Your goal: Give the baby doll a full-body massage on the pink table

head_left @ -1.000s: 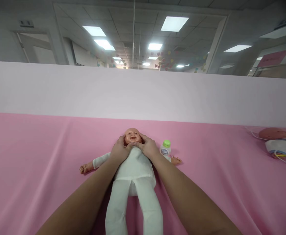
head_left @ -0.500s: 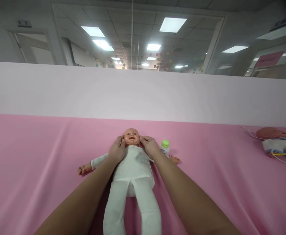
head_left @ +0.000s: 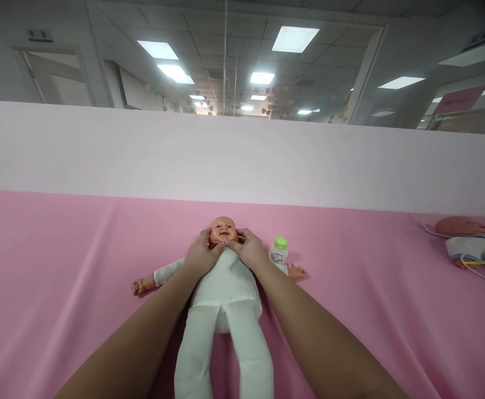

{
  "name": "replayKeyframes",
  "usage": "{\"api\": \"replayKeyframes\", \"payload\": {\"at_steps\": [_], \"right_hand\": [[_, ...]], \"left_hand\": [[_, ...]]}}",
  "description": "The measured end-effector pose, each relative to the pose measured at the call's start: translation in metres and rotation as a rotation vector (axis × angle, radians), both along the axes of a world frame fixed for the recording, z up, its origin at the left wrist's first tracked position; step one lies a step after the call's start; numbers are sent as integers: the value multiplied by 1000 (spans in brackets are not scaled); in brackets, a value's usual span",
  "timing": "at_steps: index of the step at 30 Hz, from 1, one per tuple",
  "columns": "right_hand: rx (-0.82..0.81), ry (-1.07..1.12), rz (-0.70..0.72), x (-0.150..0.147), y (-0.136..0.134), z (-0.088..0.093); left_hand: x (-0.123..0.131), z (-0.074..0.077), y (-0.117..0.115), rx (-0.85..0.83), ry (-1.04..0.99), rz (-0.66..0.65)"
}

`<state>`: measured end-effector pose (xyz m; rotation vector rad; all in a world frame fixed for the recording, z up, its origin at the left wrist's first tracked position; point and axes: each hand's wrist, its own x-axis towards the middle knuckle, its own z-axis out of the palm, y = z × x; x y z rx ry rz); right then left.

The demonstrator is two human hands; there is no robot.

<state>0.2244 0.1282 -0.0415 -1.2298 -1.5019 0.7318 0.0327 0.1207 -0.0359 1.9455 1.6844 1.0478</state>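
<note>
A baby doll in a white cloth suit lies on its back, head away from me and arms spread out. My left hand cups the left side of the doll's head, its fingers beside the cheek. On the other side my right hand holds the head in the same way. Both thumbs meet at the chin, just above the collar. Most of the fingertips are hidden behind the head. Close to my right wrist stands a clear bottle with a green cap, near the doll's outstretched arm.
Pink cloth with some creases covers the table. A second doll with a white tube and blue and white clothing lies at the far right. Behind the table runs a low white wall, with glass panes above it.
Both thumbs have moved inward and down from the cheeks to the chin, and the fingers have spread along the sides of the head. The doll has stayed in place.
</note>
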Motion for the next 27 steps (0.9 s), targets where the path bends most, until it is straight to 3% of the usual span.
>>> {"api": "replayKeyframes", "payload": {"at_steps": [5, 10, 15, 22, 27], "right_hand": [[-44, 136, 73, 4, 8, -7], [-121, 493, 229, 8, 12, -13], [-177, 566, 233, 12, 16, -19], [-113, 420, 106, 8, 17, -21], [-32, 174, -9, 11, 2, 3]], "left_hand": [[-4, -4, 3, -17, -15, -13], [-11, -11, 10, -12, -179, -52], [-14, -12, 13, 2, -342, -81], [-13, -10, 11, 7, -374, -95], [-10, -3, 7, -25, -420, -92]]}}
